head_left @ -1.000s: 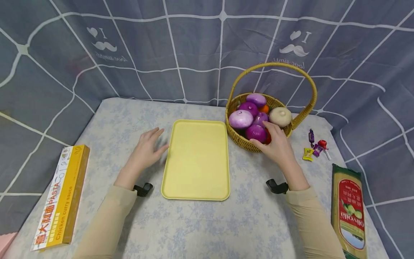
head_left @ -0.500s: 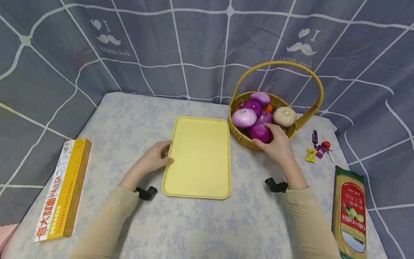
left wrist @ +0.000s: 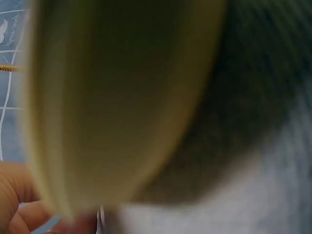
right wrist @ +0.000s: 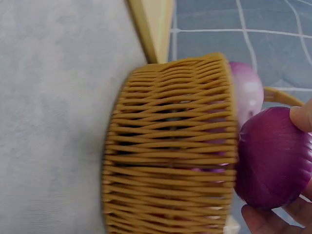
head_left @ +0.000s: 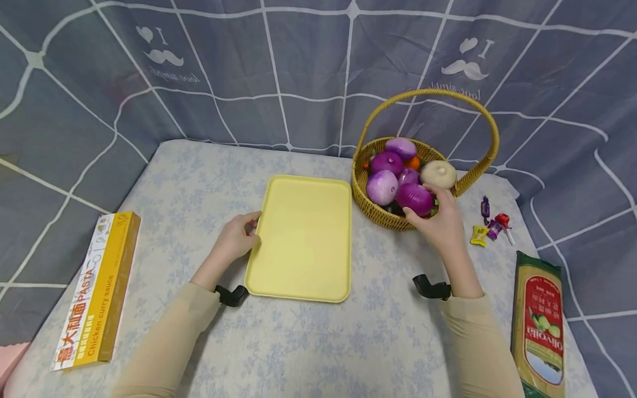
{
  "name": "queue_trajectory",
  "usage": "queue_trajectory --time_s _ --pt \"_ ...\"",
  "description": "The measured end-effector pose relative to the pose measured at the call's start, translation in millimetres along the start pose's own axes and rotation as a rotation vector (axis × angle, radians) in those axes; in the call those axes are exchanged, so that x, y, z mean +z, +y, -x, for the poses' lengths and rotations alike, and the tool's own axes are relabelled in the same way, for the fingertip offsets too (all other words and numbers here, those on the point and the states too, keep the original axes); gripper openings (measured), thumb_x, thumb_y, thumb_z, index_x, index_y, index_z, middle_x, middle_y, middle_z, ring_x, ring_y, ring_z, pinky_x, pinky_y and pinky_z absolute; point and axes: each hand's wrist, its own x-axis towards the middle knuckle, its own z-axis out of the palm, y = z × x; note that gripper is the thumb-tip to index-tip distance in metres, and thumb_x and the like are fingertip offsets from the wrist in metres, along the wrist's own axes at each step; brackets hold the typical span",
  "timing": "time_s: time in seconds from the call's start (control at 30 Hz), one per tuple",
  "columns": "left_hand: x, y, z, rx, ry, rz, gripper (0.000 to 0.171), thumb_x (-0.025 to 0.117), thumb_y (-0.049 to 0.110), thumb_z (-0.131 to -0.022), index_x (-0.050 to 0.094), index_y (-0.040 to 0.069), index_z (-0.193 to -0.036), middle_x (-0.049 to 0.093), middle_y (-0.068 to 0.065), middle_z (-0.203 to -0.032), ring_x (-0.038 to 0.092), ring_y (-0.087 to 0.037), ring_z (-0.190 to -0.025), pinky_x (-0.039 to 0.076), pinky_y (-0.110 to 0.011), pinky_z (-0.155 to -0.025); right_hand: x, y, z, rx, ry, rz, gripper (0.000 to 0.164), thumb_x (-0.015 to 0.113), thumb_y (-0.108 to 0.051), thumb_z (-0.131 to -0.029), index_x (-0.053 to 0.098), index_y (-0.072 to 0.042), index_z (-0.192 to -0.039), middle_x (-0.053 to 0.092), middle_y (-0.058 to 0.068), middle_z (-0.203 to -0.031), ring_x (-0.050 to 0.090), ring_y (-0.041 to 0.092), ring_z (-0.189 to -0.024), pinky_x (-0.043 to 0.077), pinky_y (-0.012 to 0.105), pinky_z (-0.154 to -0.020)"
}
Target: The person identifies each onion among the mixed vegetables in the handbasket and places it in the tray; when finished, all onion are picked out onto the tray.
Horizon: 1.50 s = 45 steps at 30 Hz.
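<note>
At the left edge of the yellow tray [head_left: 303, 237], my left hand [head_left: 236, 237] pinches the rim between thumb and fingers. The left wrist view shows the tray's edge [left wrist: 122, 122] large and blurred, with fingertips at its lower end. My right hand [head_left: 443, 221] holds a dark purple onion [head_left: 415, 200] at the front of the wicker basket [head_left: 385, 218]. In the right wrist view, thumb and fingers lie round the onion [right wrist: 273, 156], which is at the basket's rim. Beside it sit a paler purple onion [head_left: 381, 188] and another dark one [head_left: 387, 162].
A whitish round vegetable [head_left: 438, 174] lies in the basket under its tall handle [head_left: 430, 93]. Several sweets [head_left: 479, 235] are right of it. A pasta box [head_left: 97, 293] lies at the left, an Olivoilà pasta pack [head_left: 539, 323] at the right. A grey curtain [head_left: 308, 66] hangs behind.
My left hand has reached the tray and gripped its rim; the tray has shifted slightly left. My right hand has moved the dark onion rightward, and the paler onion has rolled.
</note>
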Motion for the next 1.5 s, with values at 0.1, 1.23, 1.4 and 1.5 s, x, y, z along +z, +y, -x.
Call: queue_trajectory --time_s 0.1,1.23,1.4,1.5 --pt "-1.2 -1.7 -0.8 -0.02 0.029 0.003 0.064 0.053 0.0 -0.086 0.042 0.003 -0.149 0.055 -0.018 -0.117 0.054 -0.025 -0.087 0.044 -0.03 -0.066 -3 -9 1 0.0 0.023 -0.03 0.063 0.077 -0.022 -0.082 0.051 -0.003 -0.136 0.052 0.02 -0.134 0.051 0.035 -0.117 0.049 0.055 -0.096" --pt "5.4 -11.7 0.8 -0.037 0.008 0.067 0.062 0.064 0.012 -0.096 0.038 0.009 -0.152 0.061 -0.018 -0.113 0.058 -0.029 -0.097 0.047 -0.028 -0.07 200 -110 -49 -0.083 -0.476 -0.16 0.067 0.079 -0.027 -0.085 0.048 -0.006 -0.141 0.05 0.013 -0.144 0.052 0.029 -0.13 0.047 0.041 -0.108" --pt "6.2 -12.7 0.1 -0.061 -0.02 0.084 0.064 0.063 0.012 -0.097 0.036 0.011 -0.154 0.06 -0.017 -0.114 0.057 -0.027 -0.096 0.05 -0.029 -0.071 204 -109 -47 -0.09 -0.517 -0.117 0.077 0.075 -0.035 -0.088 0.038 -0.009 -0.151 0.042 0.013 -0.153 0.046 0.029 -0.137 0.044 0.041 -0.112" --pt "5.4 -13.2 -0.7 -0.077 -0.026 0.101 0.064 0.063 0.013 -0.097 0.034 0.012 -0.154 0.059 -0.017 -0.115 0.057 -0.026 -0.096 0.053 -0.029 -0.072 202 -109 -45 -0.104 -0.521 -0.115 0.083 0.076 -0.036 -0.087 0.034 -0.008 -0.153 0.039 0.015 -0.155 0.042 0.03 -0.141 0.04 0.042 -0.116"
